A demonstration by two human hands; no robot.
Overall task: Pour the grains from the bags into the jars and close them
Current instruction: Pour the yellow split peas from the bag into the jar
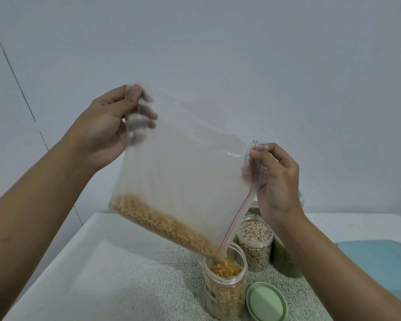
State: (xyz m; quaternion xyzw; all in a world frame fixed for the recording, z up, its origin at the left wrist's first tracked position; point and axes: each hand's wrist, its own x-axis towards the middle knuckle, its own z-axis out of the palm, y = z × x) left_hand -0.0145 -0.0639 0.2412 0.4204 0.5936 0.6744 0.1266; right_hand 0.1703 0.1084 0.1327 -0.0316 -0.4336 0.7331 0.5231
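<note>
Clear zip bag [183,163] tilted between hands, left hand [104,126] pinching its upper corner, right hand [276,179] pinching the zip edge, lower corner in open jar [225,281], green lid [266,302] just beside, bare counter [125,274] leftward

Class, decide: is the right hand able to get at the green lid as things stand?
Likely not yet: right hand pinches the pouring bag; the lid lies uncovered beside the jar.
</note>
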